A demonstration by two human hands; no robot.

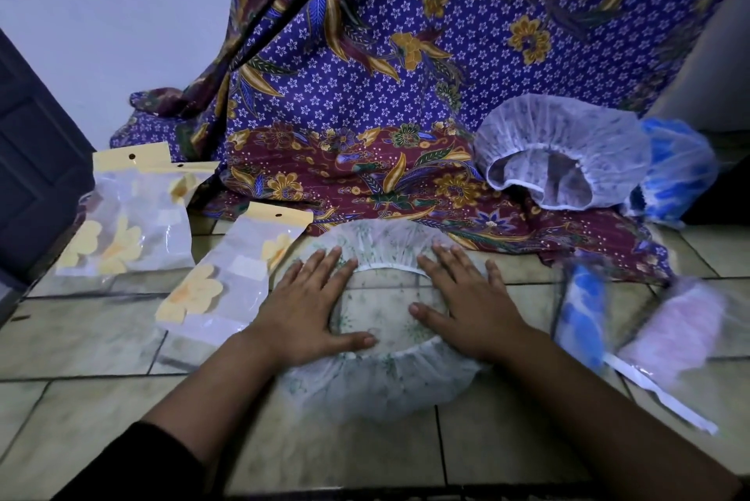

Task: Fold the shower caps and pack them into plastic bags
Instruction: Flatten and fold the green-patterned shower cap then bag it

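Forearms (211, 399) are leading to the left hand (312, 305) and right hand (466, 305), both pressing a shower cap (381, 391) flat on tiled floor (101, 338).
Fingers (337, 265) are lying straight and slightly spread, clasping nothing, on crinkly translucent green-speckled plastic, its gathered white elastic ringing the thumbs. Just left of the left fingers, glossy clear bags (219, 289) with yellow flowers are lying flat. Beyond the fingertips, purple batik cloth (406, 94) is draping. To their right, a puffy white cap (568, 143) and a blue cap (682, 171) are sitting.

Shower cap (377, 387) on floor (81, 342), plastic bags (227, 277) left, draped cloth (406, 74) behind
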